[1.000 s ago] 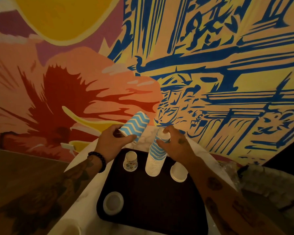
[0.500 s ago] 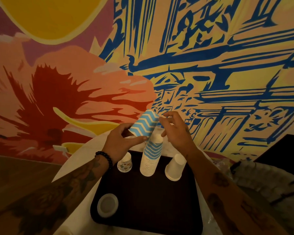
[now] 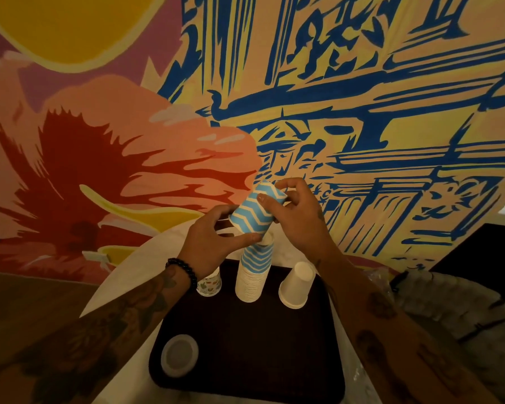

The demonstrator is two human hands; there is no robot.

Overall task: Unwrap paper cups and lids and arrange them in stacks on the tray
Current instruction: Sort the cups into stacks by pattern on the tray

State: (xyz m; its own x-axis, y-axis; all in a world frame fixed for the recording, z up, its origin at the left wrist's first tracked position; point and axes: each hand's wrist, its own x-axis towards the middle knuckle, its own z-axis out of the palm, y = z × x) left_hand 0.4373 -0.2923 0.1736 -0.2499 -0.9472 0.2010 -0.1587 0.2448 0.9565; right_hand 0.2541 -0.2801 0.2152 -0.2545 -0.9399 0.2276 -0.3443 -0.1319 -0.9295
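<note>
**Q.** How do the fingers lie?

**A.** Both sets are clamped on one blue chevron cup (image 3: 254,215), which is held tilted with its base up and to the right. The left hand (image 3: 213,243) grips the rim end, thumb below and fingers above. The right hand (image 3: 301,220) pinches the base end, with the thumb on the side wall and the fingers curled over the bottom.

**Q.** Where is that cup among the rest?

**A.** It is in the air, just above the tall stack (image 3: 252,275) of matching cups. Whether the two touch, I cannot tell. The stack stands upside down at the far edge of the dark tray (image 3: 260,351). Left of the stack is a small patterned cup (image 3: 210,284), just beside the left wrist's beaded bracelet (image 3: 184,269). Right of the stack is a plain white cup (image 3: 296,287), inverted and leaning. A white lid (image 3: 179,355) lies at the tray's near left corner. The tray rests on a white table (image 3: 120,284) before a painted mural wall (image 3: 333,112).
</note>
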